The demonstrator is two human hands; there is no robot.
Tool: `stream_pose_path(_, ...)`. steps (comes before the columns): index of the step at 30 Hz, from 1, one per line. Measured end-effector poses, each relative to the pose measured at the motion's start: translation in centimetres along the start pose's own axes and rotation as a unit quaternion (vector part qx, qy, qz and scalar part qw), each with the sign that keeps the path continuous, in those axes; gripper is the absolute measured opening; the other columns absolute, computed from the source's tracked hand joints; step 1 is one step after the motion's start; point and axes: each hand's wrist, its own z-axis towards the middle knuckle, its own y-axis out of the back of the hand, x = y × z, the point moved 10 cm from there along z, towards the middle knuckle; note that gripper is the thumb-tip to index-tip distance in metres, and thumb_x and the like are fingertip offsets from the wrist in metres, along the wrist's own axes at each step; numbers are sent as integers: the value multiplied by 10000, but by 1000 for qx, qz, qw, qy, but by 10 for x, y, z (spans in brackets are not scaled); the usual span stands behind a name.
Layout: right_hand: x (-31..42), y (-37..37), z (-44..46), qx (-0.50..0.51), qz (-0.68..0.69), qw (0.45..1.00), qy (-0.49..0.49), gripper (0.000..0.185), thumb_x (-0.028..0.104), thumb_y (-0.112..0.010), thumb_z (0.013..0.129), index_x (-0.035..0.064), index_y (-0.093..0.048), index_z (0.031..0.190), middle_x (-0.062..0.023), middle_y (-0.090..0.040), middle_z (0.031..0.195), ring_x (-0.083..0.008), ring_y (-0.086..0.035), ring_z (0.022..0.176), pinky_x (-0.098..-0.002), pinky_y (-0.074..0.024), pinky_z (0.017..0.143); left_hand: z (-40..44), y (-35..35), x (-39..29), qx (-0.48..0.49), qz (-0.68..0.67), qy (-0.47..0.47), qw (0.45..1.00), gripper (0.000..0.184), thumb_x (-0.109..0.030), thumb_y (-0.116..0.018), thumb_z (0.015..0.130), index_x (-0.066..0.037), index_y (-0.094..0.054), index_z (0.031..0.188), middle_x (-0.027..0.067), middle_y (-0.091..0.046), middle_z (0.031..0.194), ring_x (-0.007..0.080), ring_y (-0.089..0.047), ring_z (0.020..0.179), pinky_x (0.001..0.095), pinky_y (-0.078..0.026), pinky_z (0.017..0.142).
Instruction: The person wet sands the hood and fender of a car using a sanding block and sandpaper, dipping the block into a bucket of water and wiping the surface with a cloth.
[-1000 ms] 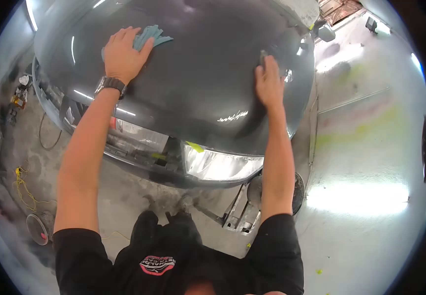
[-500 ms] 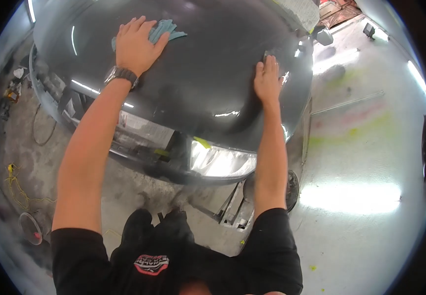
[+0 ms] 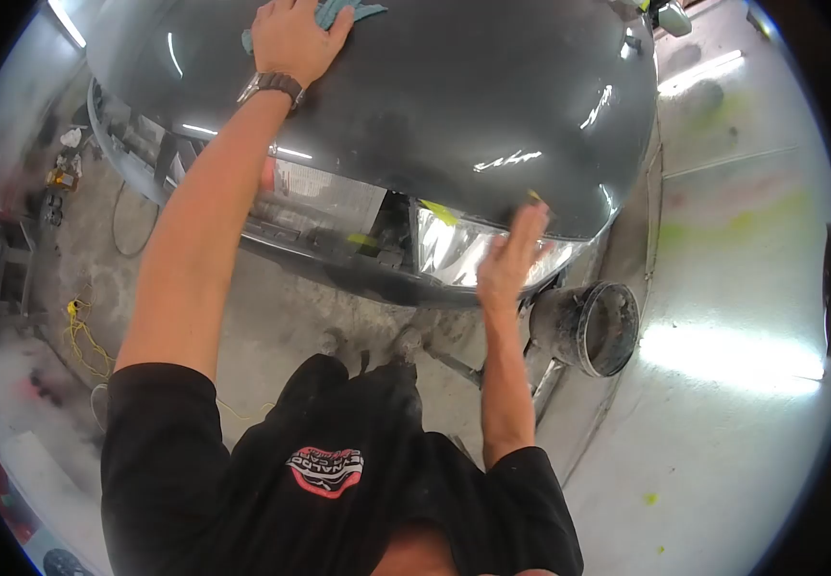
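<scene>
A dark grey, glossy car hood fills the upper middle of the head view. My left hand, with a watch on its wrist, presses a bunched teal cloth onto the hood's upper left part; its fingertips reach the top edge of the frame. Over the hood's front edge, beside the headlight, is my right hand, blurred by motion. At its fingertips shows a small thing with a yellowish edge, too blurred to identify.
Right of my forearm stands a dark round bucket-like container. The front bumper curves below the hood. A yellow cord lies on the floor at left. A pale wall runs along the right.
My right hand has come down from the hood's right part to its front edge. My left hand and the cloth have shifted up and right in the frame; the whole view has shifted too.
</scene>
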Motion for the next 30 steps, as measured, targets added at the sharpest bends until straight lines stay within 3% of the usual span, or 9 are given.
stream_pose_path(2,72,-40,-7,35,138,987,81,740,146,-624,966,12,-334,1633,-193,-276,1725,-383,-207,1616,-637,-63,1272,4,-1,1,17,-24,-5,1000,423,-361,-747,875,-95,-724,1203,187,-674,1334,385,-601,1249,517,-475,1049)
stream_pose_path(5,143,-69,-18,101,64,986,114,724,378,-608,1003,82,-384,1624,-152,-291,1725,-319,-229,1616,-692,-112,1249,1,-3,-2,13,-26,-22,999,440,-372,-745,880,-79,-722,1208,205,-685,1319,399,-615,1243,508,-473,1072)
stream_pose_path(7,99,-51,-19,151,30,983,104,738,262,-623,981,74,-349,1640,-171,-282,1727,-323,-251,1609,-664,-18,1265,-2,-8,1,6,-24,-40,999,432,-369,-741,886,-75,-721,1202,206,-685,1322,400,-613,1247,508,-477,1069)
stream_pose_path(10,20,-20,-26,27,58,996,56,705,185,-577,987,47,-342,1637,-190,-278,1729,-361,-233,1614,-636,33,1266,-2,-6,2,2,-31,-37,999,423,-363,-734,896,-70,-717,1201,203,-688,1315,403,-614,1244,503,-483,1063)
stream_pose_path(13,81,-42,-26,50,154,986,34,717,189,-607,993,44,-336,1641,-231,-265,1719,-471,-233,1584,-626,-179,1267,2,-9,-2,39,-15,-24,999,421,-361,-729,900,-67,-717,1201,196,-692,1308,405,-615,1233,504,-489,1053)
stream_pose_path(17,132,-74,-35,142,76,978,135,764,255,-636,955,30,-350,1628,-214,-266,1724,-380,-253,1600,-636,-125,1265,2,-14,0,16,-12,-42,999,422,-370,-727,899,-73,-718,1200,184,-698,1287,397,-621,1214,504,-493,1043)
stream_pose_path(22,0,-9,-30,-37,78,996,-39,735,52,-617,921,-17,-354,1604,-286,-264,1703,-444,-231,1595,-624,-56,1268,-2,-14,0,-18,4,-63,998,359,-325,-730,908,-88,-722,1177,163,-709,1215,380,-633,1163,503,-497,997)
stream_pose_path(26,127,-56,-29,70,150,984,60,822,254,-685,936,9,-316,1628,-189,-233,1742,-384,-212,1613,-690,-84,1243,4,-40,21,9,21,-98,995,526,-555,-674,951,-105,-759,1208,157,-722,1306,340,-646,1256,456,-475,1074)
stream_pose_path(30,23,-19,-23,-53,116,990,-64,688,275,-596,1013,-7,-380,1602,-200,-272,1726,-336,-265,1602,-677,-111,1249,4,-41,19,24,3,-96,995,544,-567,-650,958,-97,-746,1216,144,-729,1277,342,-646,1237,452,-454,1087)
